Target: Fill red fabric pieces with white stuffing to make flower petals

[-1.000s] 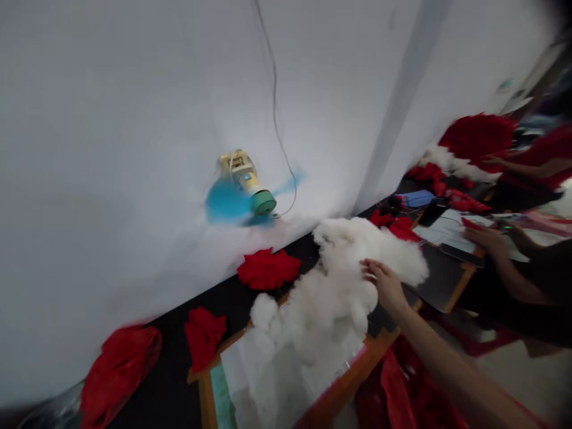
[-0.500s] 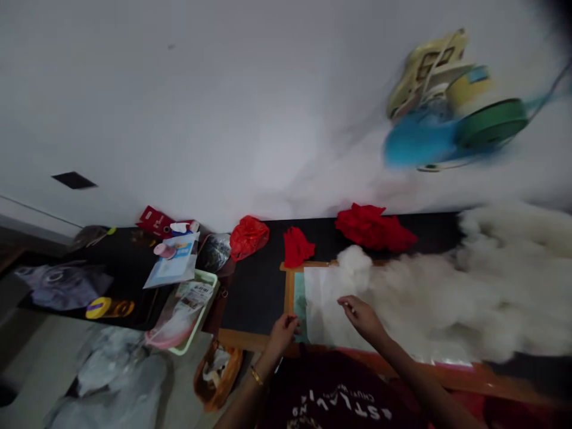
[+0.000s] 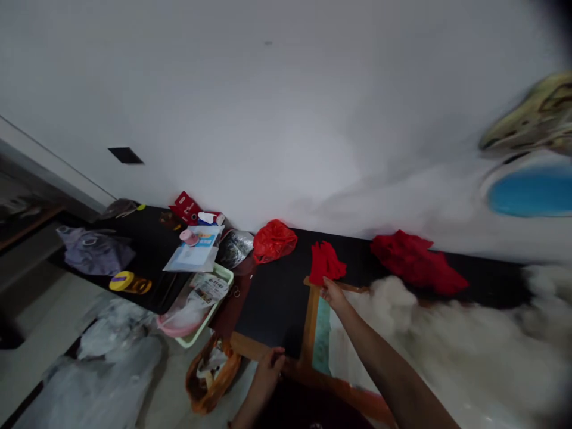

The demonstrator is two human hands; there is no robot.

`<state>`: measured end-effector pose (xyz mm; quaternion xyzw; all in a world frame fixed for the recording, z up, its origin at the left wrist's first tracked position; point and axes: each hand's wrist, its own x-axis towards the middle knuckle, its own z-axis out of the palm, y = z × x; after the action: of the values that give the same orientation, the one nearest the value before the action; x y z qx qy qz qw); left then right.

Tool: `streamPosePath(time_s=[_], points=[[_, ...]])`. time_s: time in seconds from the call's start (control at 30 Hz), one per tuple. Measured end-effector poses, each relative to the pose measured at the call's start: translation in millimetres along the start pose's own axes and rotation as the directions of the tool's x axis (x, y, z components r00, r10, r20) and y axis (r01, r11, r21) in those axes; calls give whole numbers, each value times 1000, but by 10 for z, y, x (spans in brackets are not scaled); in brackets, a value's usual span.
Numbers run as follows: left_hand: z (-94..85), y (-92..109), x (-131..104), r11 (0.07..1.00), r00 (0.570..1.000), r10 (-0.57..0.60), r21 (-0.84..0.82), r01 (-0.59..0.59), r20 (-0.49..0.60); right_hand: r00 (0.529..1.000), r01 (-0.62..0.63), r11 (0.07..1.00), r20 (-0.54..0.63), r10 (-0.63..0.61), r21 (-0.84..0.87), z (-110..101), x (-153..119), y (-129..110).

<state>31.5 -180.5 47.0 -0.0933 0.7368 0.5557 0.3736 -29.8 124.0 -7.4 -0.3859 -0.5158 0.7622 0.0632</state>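
My right hand reaches across to a small red cloth piece on the black table, its fingertips closed on the cloth's near edge. The cloth still lies on the tabletop by the corner of a brown taped border. Down at the table's front edge is my left hand, empty, with loosely bent fingers. Under my right forearm lies a white sheet. Beside it spreads a big heap of white fluffy stuffing, with a smaller tuft at its left end.
A red plastic bag and a larger red cloth bundle lie along the wall. Further left are a pale green basket, a yellow-lidded jar and grey cloth. An orange bag stands below the table edge.
My right hand has moved from above the white sheet to the small red cloth and taken its near edge. My left hand is now lower, at the table's front edge. The view has turned left.
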Motion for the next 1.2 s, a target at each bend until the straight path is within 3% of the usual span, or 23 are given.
streamPosePath(time_s=[0.17,0.27,0.33,0.37,0.43,0.53,0.67,0.8,0.87,0.93,1.0,1.07,1.13,1.2], points=[[-258,-2,-15,998,999,-26,58,27,-27,992,-34,987,-115,52,160,83,-176,50],[-137,225,93,986,995,90,141,-83,-44,995,-40,975,-85,60,218,124,-570,93],[56,456,171,941,971,240,242,-237,17,997,-73,966,-8,77,250,160,-885,110],[167,580,203,900,948,316,306,-310,31,995,-100,960,40,93,260,178,-1035,106],[379,800,248,768,861,502,417,-487,82,986,-144,948,122,113,284,204,-1292,66],[598,971,304,583,760,624,539,-608,182,978,-182,923,159,135,338,198,-1529,-50],[703,927,426,426,716,606,620,-659,345,963,-252,913,172,206,321,109,-1629,-116],[748,880,532,277,674,564,659,-699,477,959,-268,925,166,229,269,-28,-1605,14],[762,908,577,195,667,560,705,-682,491,974,-200,965,142,177,170,-184,-1555,96],[767,955,637,111,675,557,762,-638,484,998,-52,993,40,57,-108,-435,-1476,170],[774,997,705,61,695,538,800,-597,477,989,82,856,-68,-135,-510,-742,-1376,249],[801,1017,757,64,716,497,802,-594,491,971,101,581,-48,-235,-807,-1028,-1266,343],[866,1008,769,113,727,455,776,-620,514,981,88,325,25,-192,-942,-1217,-1163,446],[973,971,747,203,731,437,734,-648,524,990,84,191,60,-128,-978,-1290,-1086,537]])
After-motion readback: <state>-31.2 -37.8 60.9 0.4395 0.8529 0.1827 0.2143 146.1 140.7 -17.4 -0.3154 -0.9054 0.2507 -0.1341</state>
